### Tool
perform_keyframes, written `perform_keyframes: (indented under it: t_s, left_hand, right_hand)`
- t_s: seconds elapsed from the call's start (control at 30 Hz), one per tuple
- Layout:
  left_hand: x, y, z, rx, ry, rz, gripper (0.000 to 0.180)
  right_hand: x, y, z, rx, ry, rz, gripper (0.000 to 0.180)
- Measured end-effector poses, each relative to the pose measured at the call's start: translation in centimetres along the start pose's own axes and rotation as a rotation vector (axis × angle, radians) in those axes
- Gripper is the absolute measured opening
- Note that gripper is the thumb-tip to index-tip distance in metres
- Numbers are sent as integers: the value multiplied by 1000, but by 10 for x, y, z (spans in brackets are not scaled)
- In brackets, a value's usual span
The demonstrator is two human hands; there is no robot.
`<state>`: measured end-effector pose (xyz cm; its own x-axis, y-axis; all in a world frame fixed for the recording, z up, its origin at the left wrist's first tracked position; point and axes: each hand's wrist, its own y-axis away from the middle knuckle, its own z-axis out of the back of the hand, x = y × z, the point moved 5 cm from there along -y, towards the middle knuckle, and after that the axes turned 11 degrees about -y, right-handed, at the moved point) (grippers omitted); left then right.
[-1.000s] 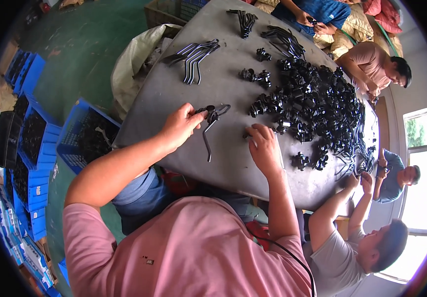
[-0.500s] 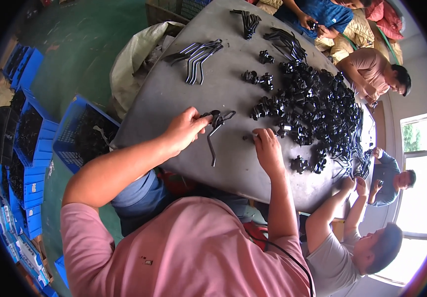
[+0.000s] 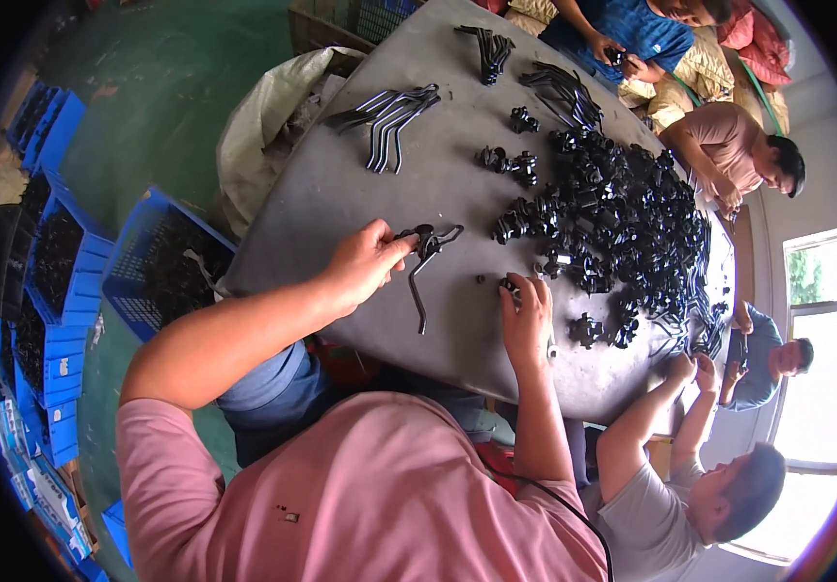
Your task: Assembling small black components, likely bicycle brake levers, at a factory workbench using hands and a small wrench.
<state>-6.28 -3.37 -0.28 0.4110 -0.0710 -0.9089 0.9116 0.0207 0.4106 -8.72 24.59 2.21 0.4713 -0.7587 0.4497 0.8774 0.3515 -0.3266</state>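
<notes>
A grey table (image 3: 341, 209) carries a heap of black parts (image 3: 622, 223) toward its far side and bent rods (image 3: 389, 112) near its left edge.

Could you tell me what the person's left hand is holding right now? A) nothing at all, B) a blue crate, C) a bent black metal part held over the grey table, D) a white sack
C: the left hand pinches a bent black metal part above the grey table.

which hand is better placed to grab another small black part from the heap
Right, probably. The right hand rests on the table beside the heap of black parts, fingertips on a small piece. The left hand is busy gripping a bent black lever.
</notes>
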Motion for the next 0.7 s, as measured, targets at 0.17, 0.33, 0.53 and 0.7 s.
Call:
perform_keyframes:
  t_s: [0.17, 0.33, 0.53, 0.7]
  left_hand:
    - [1, 1, -1, -47, -18, -40, 38]
    - [3, 2, -6, -64, -34, -52, 37]
    - [6, 2, -8, -78, -33, -59, 35]
    - [10, 3, -7, -70, 19, -48, 36]
  right_hand:
    - [51, -20, -10, -157, -678, -118, 29]
    - [91, -33, -32, -81, -759, -160, 25]
    - [91, -34, -38, -87, -792, -189, 24]
    - [96, -33, -32, -65, -721, -155, 27]
